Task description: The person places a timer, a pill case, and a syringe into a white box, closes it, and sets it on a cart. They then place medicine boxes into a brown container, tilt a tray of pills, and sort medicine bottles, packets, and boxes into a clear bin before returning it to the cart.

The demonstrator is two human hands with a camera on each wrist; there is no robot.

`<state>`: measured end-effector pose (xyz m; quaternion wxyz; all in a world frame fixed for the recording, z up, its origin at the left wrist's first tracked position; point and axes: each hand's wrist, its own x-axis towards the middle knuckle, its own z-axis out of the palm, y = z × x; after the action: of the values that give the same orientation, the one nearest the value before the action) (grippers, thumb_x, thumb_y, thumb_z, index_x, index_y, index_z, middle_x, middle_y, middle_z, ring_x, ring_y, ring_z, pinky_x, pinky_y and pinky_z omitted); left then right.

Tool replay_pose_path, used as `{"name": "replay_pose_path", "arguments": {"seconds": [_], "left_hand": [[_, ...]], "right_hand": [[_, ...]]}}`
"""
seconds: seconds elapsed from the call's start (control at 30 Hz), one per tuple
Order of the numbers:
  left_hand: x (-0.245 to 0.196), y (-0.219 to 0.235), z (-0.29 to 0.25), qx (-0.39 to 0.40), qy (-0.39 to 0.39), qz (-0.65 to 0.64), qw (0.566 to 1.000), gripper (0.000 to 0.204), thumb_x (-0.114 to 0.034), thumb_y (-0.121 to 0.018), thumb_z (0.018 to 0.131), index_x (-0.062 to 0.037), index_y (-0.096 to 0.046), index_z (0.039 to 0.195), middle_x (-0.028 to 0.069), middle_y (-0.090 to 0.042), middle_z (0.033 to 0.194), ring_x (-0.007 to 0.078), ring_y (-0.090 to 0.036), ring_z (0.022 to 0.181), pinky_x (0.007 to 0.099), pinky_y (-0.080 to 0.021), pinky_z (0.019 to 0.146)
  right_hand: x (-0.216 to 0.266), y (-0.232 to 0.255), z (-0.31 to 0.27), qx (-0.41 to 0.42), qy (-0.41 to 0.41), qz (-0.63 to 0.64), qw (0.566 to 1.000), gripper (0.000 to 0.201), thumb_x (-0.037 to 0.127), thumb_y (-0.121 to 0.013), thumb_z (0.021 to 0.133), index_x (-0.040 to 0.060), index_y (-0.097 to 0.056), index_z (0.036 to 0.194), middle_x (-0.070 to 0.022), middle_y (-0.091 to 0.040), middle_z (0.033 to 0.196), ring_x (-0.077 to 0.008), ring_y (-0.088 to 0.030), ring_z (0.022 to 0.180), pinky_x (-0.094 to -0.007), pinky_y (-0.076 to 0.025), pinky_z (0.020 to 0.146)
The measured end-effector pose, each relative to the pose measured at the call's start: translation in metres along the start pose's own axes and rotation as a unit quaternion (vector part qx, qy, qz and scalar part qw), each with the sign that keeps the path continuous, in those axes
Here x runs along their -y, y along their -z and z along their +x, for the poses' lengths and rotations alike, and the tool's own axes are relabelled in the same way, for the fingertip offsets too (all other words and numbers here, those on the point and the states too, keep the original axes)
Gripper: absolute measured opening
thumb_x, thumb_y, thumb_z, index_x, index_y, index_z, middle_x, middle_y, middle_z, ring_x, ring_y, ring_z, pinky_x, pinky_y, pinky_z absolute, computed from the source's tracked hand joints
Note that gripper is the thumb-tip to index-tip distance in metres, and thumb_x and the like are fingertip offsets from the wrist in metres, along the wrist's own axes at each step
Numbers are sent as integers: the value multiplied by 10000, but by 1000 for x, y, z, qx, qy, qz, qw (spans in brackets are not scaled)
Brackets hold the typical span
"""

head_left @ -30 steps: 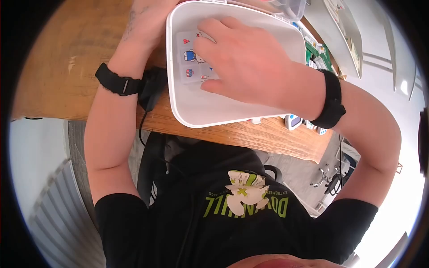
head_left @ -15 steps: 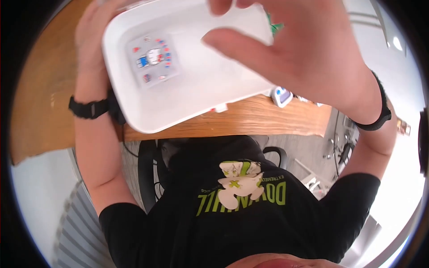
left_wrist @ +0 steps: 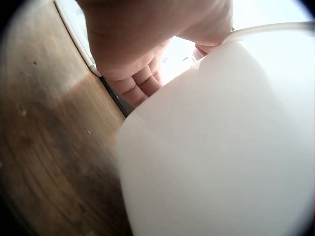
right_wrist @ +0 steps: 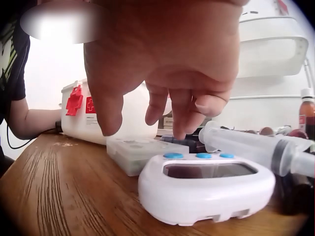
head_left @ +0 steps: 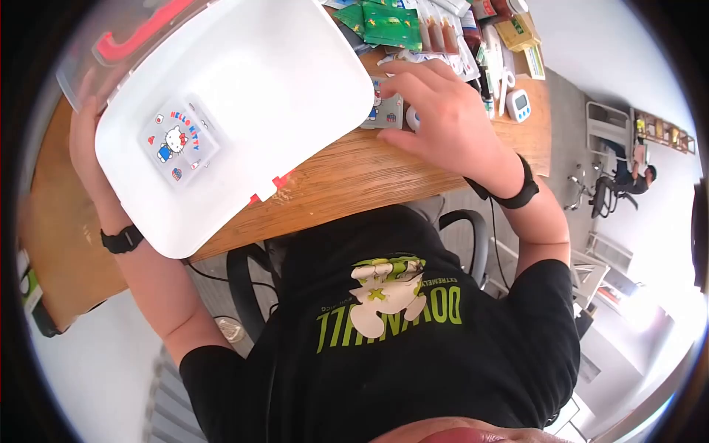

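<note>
A white first-aid box (head_left: pixel 295 81) stands open on the table, its clear lid with a red handle (head_left: pixel 133 37) swung back. Inside lies a clear Hello Kitty case (head_left: pixel 177 144). My left hand (head_left: pixel 92 155) grips the box at its left end, thumb at the rim (left_wrist: pixel 231 39) and fingers curled outside. Another clear Hello Kitty case (head_left: pixel 388 103) lies on the table right of the box. Over it hovers my right hand (head_left: pixel 450 111), fingers spread and bent slightly down. In the right wrist view, the thumb tip hangs close over this flat case (right_wrist: pixel 142 152).
Beside the case sits a white device (right_wrist: pixel 206 191) with blue buttons, with a syringe (right_wrist: pixel 246 145) next to it. Green packets (head_left: pixel 391 26), bottles and small boxes crowd the table's back right. Another buttoned device (head_left: pixel 519 105) is near the right edge. A person (head_left: pixel 635 173) sits far right.
My right hand has come out of the box, leaving the case inside, and moved right to the second case. The box appears further left and turned in view, my left hand still at its end.
</note>
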<state>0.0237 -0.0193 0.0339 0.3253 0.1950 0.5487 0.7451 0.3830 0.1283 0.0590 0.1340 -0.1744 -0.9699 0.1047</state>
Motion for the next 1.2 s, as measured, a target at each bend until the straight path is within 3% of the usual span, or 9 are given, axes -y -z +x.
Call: {"name": "replay_pose_path", "arguments": {"seconds": [0.07,0.17,0.33,0.5,0.63,0.77,0.9,1.0,1.2], "left_hand": [[0,3,2,16,11,-13,1000,412,-158,-391,1038,93,-601,1287,226,-641,1329,243,-640,1177,360,-527,968],[12,18,10,73,-92,146,982,456,-198,-408,1034,109,-537,1347,241,-658,1292,262,-626,1206,373,-514,998],[10,14,14,57,-110,102,987,408,-207,-473,1017,96,-619,1249,222,-692,1208,230,-677,1061,327,-543,893],[2,-1,8,58,-77,32,995,368,-155,-492,996,59,-594,1277,180,-700,1158,213,-689,1007,308,-557,857],[0,-1,5,50,-68,-14,996,357,-114,-508,979,30,-574,1299,146,-706,1117,200,-699,963,292,-568,829],[1,-3,6,34,-64,-50,996,367,-72,-523,962,1,-554,1321,112,-712,1077,187,-709,919,276,-579,800],[-3,0,4,81,-98,-31,991,276,-67,-530,958,-7,-623,1211,78,-709,1039,144,-693,870,253,-564,758],[-2,3,5,90,-96,-30,991,221,-61,-545,950,-16,-656,1135,50,-703,1012,116,-675,841,243,-549,736],[-5,-5,3,80,-91,-56,991,205,-66,-578,940,-32,-663,1123,33,-696,999,108,-661,862,233,-533,756]], "right_hand": [[1,-5,0,21,9,-18,1000,437,178,-845,641,86,-610,999,-60,-648,1035,-282,-604,945,-374,-529,807],[1,-10,2,42,12,-31,999,423,142,-819,630,76,-606,989,-79,-637,1029,-297,-597,949,-385,-522,818],[18,35,6,24,33,-52,998,416,84,-792,608,57,-602,978,-130,-630,1046,-340,-593,979,-425,-512,834],[31,93,5,-6,-41,-79,996,372,49,-791,633,42,-617,961,-158,-649,1140,-344,-620,996,-426,-507,844],[51,118,30,3,-83,72,994,352,38,-761,672,50,-599,984,-105,-641,1115,-218,-608,989,-328,-484,818],[69,107,77,102,-24,119,987,341,64,-731,734,28,-585,1041,-93,-615,1118,-188,-592,974,-332,-490,815],[96,53,128,147,46,74,985,297,166,-752,764,11,-590,960,-138,-638,971,-285,-640,850,-356,-513,753],[115,26,152,210,23,37,977,381,350,-678,841,-18,-674,941,-219,-697,859,-355,-685,906,-440,-556,796],[126,-15,162,239,5,110,965,421,367,-653,870,-40,-684,971,-225,-694,826,-374,-689,835,-431,-551,837]]}}
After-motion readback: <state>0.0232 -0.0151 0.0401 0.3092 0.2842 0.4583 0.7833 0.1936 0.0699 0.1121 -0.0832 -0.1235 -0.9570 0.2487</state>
